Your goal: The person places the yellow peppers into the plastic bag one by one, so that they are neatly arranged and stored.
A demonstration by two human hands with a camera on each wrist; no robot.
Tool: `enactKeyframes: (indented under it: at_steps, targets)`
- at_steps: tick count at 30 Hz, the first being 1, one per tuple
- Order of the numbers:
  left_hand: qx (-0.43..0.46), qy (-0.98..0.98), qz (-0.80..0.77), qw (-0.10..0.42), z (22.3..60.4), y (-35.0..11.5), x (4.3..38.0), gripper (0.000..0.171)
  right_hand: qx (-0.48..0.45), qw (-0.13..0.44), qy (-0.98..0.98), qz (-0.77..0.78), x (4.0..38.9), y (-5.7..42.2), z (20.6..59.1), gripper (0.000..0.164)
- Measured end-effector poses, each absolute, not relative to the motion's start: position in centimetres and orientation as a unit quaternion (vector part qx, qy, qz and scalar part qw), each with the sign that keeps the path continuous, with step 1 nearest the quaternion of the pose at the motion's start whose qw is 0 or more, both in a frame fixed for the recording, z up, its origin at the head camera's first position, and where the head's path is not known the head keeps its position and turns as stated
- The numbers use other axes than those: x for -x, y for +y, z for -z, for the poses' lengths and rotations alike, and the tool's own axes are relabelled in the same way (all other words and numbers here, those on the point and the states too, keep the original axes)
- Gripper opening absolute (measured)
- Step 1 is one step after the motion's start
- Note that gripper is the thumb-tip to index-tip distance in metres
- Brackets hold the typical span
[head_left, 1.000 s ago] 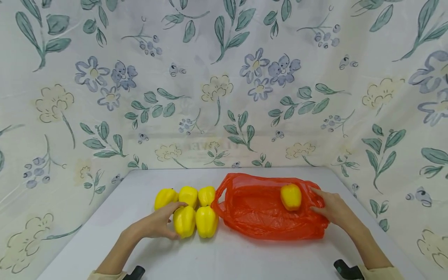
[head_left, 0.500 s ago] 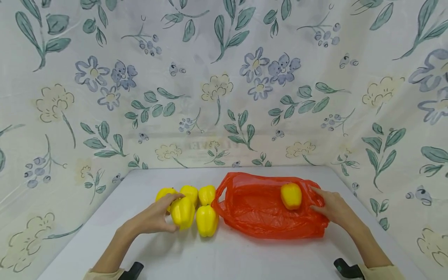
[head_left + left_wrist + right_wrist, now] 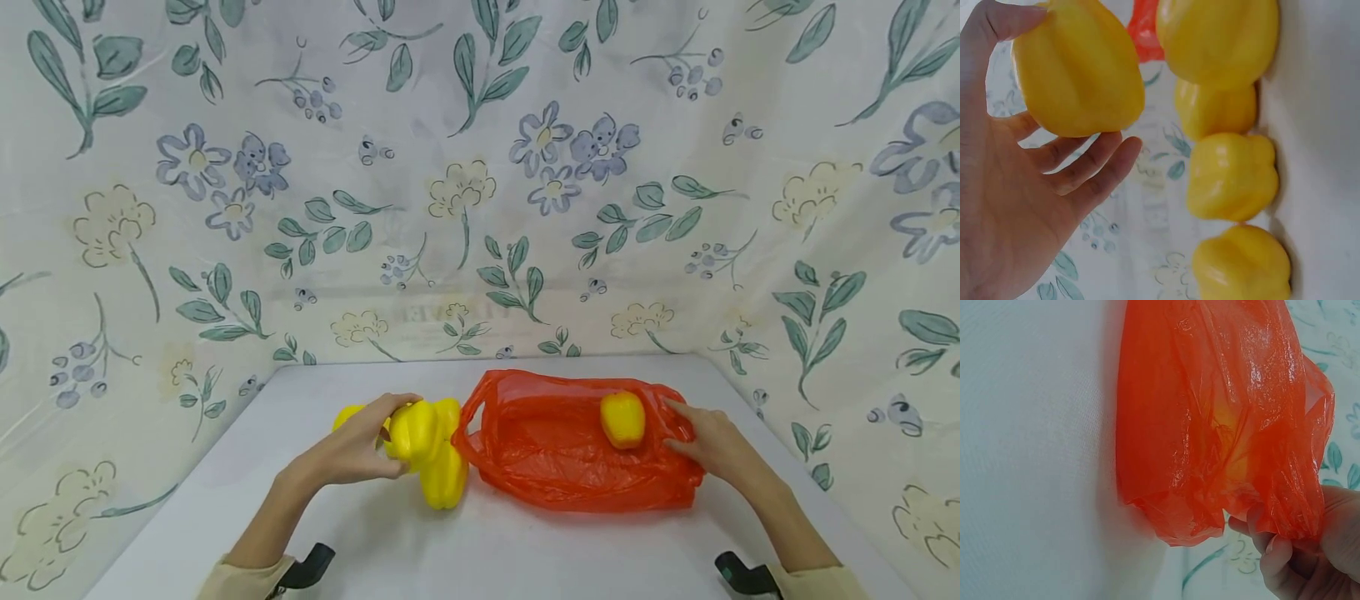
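My left hand [image 3: 348, 450] grips a yellow bell pepper [image 3: 1079, 75] between thumb and fingers, held up off the table. Below and beyond it other yellow bell peppers stand on the table, the nearest [image 3: 444, 485] close to the bag; the held pepper and hand partly hide the rest. A red plastic bag [image 3: 540, 475] lies on its side to the right, its handle end toward the peppers. Another yellow bell pepper [image 3: 622, 419] shows at the bag's right part. At that far end my right hand [image 3: 716, 446] pinches the bag's gathered plastic, fingers curled in the right wrist view.
A white table [image 3: 525, 558] carries everything. Behind it and at both sides hangs a cloth [image 3: 465, 233] printed with flowers and leaves. In the left wrist view the standing peppers form a row, one pepper [image 3: 1244, 265] at its near end.
My left hand has lifted the front left bell pepper off the table and carried it up and to the right, over the others. The right hand and bag stay put.
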State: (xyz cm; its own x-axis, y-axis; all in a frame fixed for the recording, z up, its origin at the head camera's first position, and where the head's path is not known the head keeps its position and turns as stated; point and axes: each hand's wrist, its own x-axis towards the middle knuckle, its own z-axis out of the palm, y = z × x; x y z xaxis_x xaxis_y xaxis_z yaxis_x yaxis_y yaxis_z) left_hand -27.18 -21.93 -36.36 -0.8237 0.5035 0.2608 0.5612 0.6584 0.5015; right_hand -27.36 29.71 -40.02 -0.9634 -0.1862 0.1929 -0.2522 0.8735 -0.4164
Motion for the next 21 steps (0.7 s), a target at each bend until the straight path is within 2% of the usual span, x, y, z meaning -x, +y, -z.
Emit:
enactKeyframes:
  at_steps: [6,14,21]
  targets:
    - [0.335,-0.893,0.299,0.032,35.5,-19.9,27.6,0.082,-0.123,0.088,-0.964,-0.219,27.4,29.7,40.2,0.066]
    - [0.362,-0.885,0.292,-0.010,34.8,-16.6,28.6,0.081,-0.120,0.080,-0.964,-0.224,27.7,29.7,40.2,0.067]
    - [0.397,-0.880,0.261,-0.020,34.2,-13.1,29.8,0.081,-0.117,0.082,-0.965,-0.222,27.6,29.7,40.3,0.068]
